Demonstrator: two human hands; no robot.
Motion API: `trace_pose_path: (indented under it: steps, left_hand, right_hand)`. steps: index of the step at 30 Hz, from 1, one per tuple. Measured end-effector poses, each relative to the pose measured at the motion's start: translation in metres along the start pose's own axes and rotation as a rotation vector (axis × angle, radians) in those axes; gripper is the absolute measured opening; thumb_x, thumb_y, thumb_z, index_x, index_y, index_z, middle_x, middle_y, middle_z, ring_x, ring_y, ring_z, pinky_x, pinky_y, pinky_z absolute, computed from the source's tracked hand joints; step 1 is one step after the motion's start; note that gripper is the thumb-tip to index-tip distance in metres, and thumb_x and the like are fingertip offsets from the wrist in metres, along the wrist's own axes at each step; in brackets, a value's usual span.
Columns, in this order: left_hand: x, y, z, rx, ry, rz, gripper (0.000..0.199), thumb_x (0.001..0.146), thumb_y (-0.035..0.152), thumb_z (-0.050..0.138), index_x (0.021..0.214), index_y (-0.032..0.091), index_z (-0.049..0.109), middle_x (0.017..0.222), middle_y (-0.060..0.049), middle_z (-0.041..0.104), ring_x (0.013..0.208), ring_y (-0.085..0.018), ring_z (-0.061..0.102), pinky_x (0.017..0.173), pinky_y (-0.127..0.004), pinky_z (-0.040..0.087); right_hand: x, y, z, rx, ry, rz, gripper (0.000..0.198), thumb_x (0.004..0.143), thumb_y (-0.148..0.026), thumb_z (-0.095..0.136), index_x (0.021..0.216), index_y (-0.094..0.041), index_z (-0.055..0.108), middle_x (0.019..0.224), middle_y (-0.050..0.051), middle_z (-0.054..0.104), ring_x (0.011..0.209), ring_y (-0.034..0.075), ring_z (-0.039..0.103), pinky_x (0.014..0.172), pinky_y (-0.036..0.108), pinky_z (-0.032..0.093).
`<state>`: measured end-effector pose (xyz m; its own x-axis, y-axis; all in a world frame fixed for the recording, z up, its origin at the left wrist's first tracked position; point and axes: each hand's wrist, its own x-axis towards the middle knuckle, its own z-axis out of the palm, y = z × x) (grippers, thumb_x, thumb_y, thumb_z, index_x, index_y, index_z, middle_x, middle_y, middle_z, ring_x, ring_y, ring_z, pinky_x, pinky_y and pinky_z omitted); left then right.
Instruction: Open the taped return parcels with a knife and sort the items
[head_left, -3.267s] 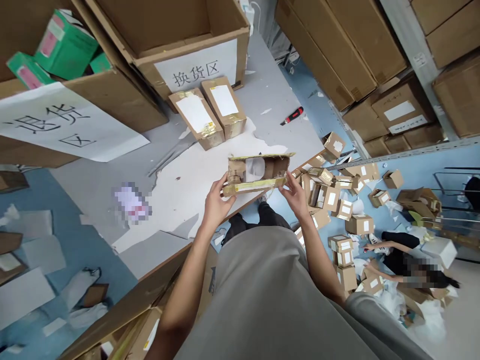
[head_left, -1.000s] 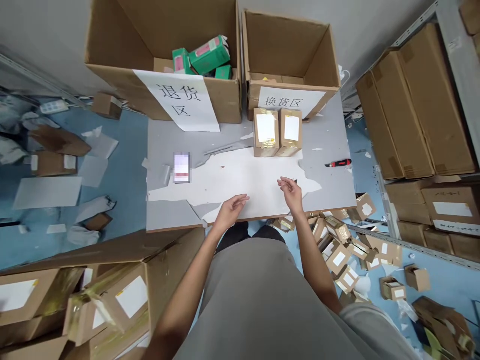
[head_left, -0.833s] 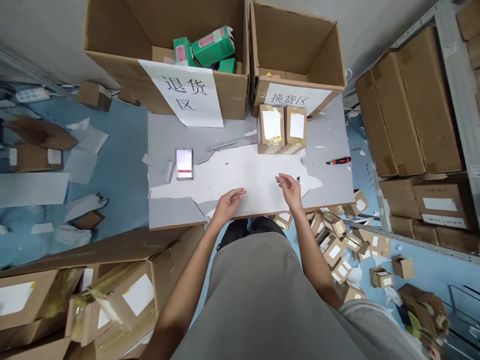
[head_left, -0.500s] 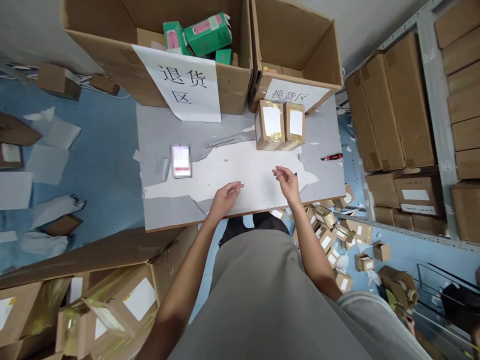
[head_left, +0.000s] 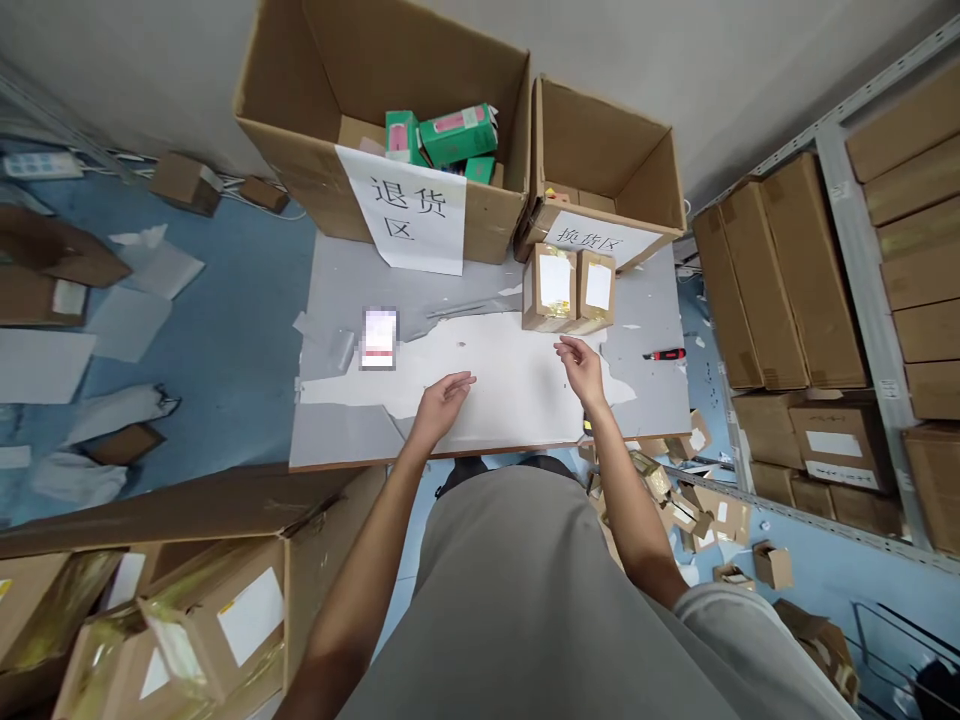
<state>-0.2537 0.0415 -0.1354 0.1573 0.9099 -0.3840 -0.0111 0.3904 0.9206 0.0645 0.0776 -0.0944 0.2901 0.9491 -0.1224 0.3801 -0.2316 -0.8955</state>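
My left hand (head_left: 444, 405) hovers over the torn white sheet (head_left: 495, 385) near the table's front edge, fingers stretched out and nothing in them. Over the right part of that sheet is my right hand (head_left: 581, 368), fingers loosely bent and apart, also holding nothing. Just beyond its fingertips stand two small taped cartons with white labels, a left carton (head_left: 551, 285) and a right carton (head_left: 597, 290), side by side. A small yellow and black thing (head_left: 587, 424) shows partly beside my right wrist; its kind is hidden.
Behind stand a large open carton (head_left: 300, 180) holding green boxes (head_left: 457, 135) and a smaller open carton (head_left: 651, 215). A blurred-out screen or card (head_left: 379, 340) lies left, a red and black utility knife (head_left: 664, 355) right. Shelves (head_left: 840, 230) stand right; a box of parcels (head_left: 281, 555) stands lower left.
The view has tilted upward, so the table and cartons sit lower in the picture. Both hands stay above the white sheet, empty, with little change in their pose.
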Motion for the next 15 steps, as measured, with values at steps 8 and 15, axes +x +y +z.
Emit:
trace_pose_path:
  steps: [8, 15]
  left_hand:
    - [0.046, 0.018, 0.073, 0.088, -0.034, 0.032, 0.050, 0.091, 0.048, 0.076, 0.131, 0.018, 0.078, 0.142, -0.018, 0.082, 0.142, -0.036, 0.074, 0.131, -0.055, 0.051]
    - [0.066, 0.032, 0.135, 0.188, 0.003, 0.025, 0.047, 0.092, 0.046, 0.076, 0.130, 0.018, 0.080, 0.140, -0.018, 0.082, 0.138, -0.036, 0.076, 0.128, -0.057, 0.053]
  right_hand:
    - [0.054, 0.049, -0.037, -0.272, 0.065, -0.014, 0.041, 0.100, -0.041, 0.063, 0.133, -0.020, 0.077, 0.143, 0.019, 0.078, 0.135, 0.033, 0.071, 0.122, 0.053, 0.056]
    - [0.125, 0.063, -0.045, -0.438, 0.069, 0.104, 0.072, 0.096, -0.050, 0.080, 0.153, -0.010, 0.060, 0.180, 0.032, 0.037, 0.172, 0.048, 0.024, 0.136, 0.074, 0.031]
